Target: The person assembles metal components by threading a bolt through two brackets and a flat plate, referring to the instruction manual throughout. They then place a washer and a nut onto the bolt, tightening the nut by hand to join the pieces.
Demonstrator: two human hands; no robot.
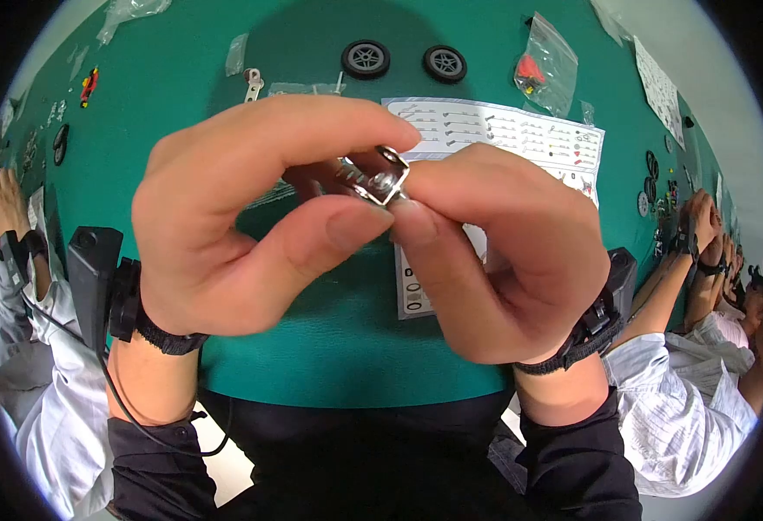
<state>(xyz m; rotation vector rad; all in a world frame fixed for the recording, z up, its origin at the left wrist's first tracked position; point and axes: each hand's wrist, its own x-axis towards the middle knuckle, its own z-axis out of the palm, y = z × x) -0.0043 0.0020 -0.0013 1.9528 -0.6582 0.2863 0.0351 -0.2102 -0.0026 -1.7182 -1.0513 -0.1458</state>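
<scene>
A small shiny metal bracket (396,163), with a hole in its upper face, is pinched between the thumb and index finger of my left hand (216,208). My right hand (529,234) is closed against the bracket's right side, thumb and index fingertip pressed together at its lower corner. What the right fingertips grip is hidden; I cannot tell whether it is a separate small part. A rounded silvery piece shows inside the bracket. Both hands are raised over the green table mat (338,347), and a printed parts sheet (494,122) lies partly beneath the right one.
Two black wheels (366,59) lie at the back, near a perforated metal strip (254,84). A plastic bag (548,69) with red pieces sits back right. Far left is a small red and yellow part (89,88). Other people's hands (703,219) work at both sides.
</scene>
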